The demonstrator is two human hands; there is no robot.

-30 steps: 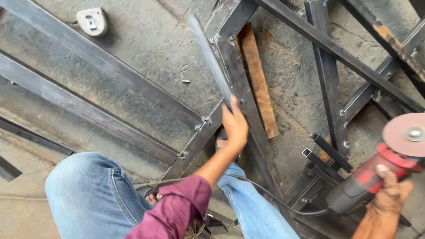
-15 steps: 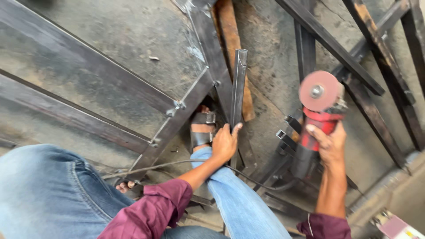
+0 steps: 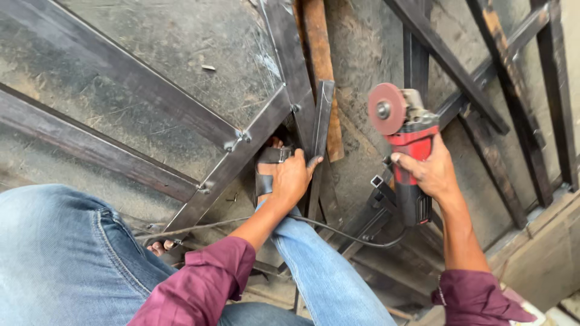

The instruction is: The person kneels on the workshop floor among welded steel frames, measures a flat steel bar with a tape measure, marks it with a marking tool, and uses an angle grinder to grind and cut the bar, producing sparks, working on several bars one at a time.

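My left hand (image 3: 291, 178) grips a loose grey metal angle bar (image 3: 322, 121) near its lower end, holding it against the welded steel frame (image 3: 181, 115). My right hand (image 3: 430, 172) holds a red and black angle grinder (image 3: 411, 163) upright, its reddish disc (image 3: 386, 108) facing up, just right of the bar and not touching it. The grinder's black cable (image 3: 350, 235) runs under my left forearm. My jeans-clad legs and a sandalled foot (image 3: 272, 160) are below the hands.
A rusty brown flat strip (image 3: 320, 66) lies beside the bar. Dark steel bars (image 3: 477, 78) cross the dusty concrete floor on the right. A short square tube offcut (image 3: 377, 184) sits by the grinder. A wooden board (image 3: 531, 253) lies at the lower right.
The angle bar was brought down from a raised tilt to lie along the frame. My right hand carried the grinder from the far right to close beside the bar.
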